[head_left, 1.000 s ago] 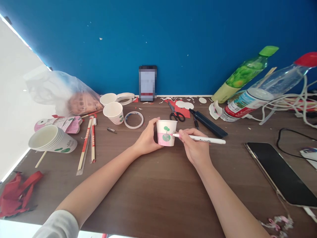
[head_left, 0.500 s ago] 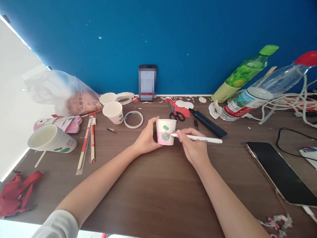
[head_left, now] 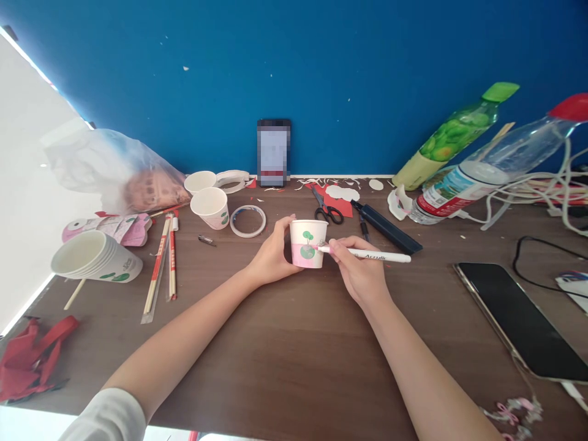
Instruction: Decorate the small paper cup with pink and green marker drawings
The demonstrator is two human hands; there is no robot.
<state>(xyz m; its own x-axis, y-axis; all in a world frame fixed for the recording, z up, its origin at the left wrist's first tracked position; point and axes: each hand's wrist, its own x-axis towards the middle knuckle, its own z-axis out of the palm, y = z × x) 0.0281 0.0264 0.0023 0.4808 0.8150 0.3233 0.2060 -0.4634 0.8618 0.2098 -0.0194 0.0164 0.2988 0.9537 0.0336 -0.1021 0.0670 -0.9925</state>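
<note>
My left hand (head_left: 274, 252) is closed around the left side of a white paper cup (head_left: 316, 231), thumb low and fingers behind it. The cup stands upright, with a green leaf print on its wall and pink colour over its lower left part. In my right hand (head_left: 361, 269) is a white acrylic marker (head_left: 386, 255), held like a pen. Its pink tip points left and meets the cup's wall at the leaf print. Behind the cup lie black-handled scissors (head_left: 329, 211) on red paper (head_left: 340, 204).
At left are stacked paper cups (head_left: 96, 257), wrapped chopsticks (head_left: 158, 269) and a red strap (head_left: 37, 355). A tape roll (head_left: 248, 231) and two more cups sit behind my left hand. To the right are a phone (head_left: 519, 318), a black case (head_left: 388, 228) and two leaning bottles (head_left: 478, 177).
The marker and my right hand have shifted very slightly, with the tip still at the cup. My left hand keeps its hold and the cup stays in nearly the same place.
</note>
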